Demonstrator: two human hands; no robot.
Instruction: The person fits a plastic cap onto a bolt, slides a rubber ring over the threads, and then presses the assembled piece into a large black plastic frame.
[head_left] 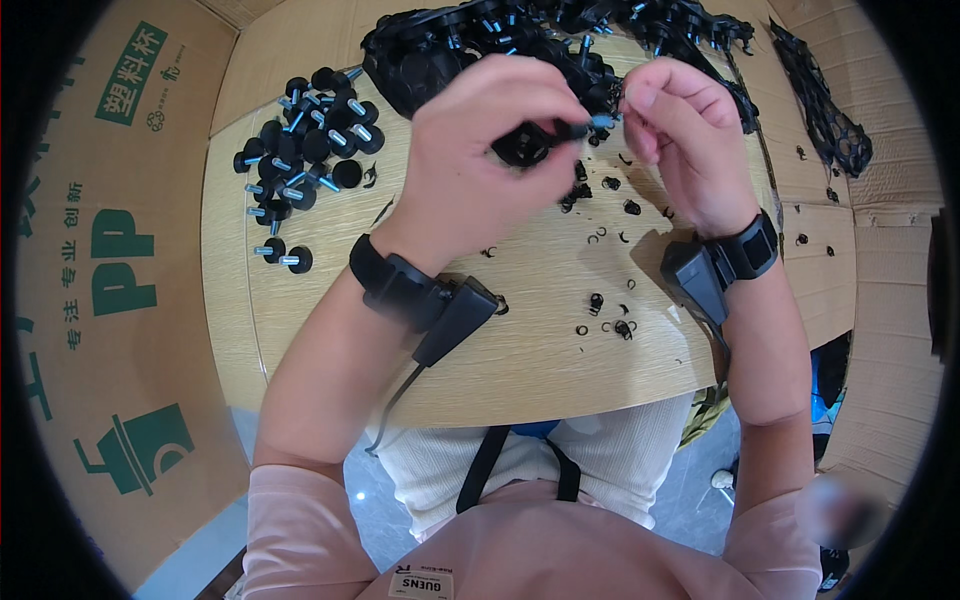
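Observation:
My left hand [470, 160] is closed around a black round-headed bolt [521, 146], its bluish threaded end pointing right. Facing it, my right hand [680, 120] pinches thumb and fingers together close to that threaded tip. What sits in this pinch is too small to make out. Left of my hands lies a loose pile of black-headed bolts [316, 143] with silvery studs. Behind them is a heap of similar bolts [425, 70] tangled in black rubbery webbing. Small black rings and curled scraps [622, 328] are scattered over the wooden tabletop [480, 370] below my hands.
A printed cardboard sheet [130, 250] stands along the left, and more cardboard [895, 290] walls the right side. A strip of perforated black webbing [820, 100] lies at the far right. Black strapped devices with cables sit on both my wrists.

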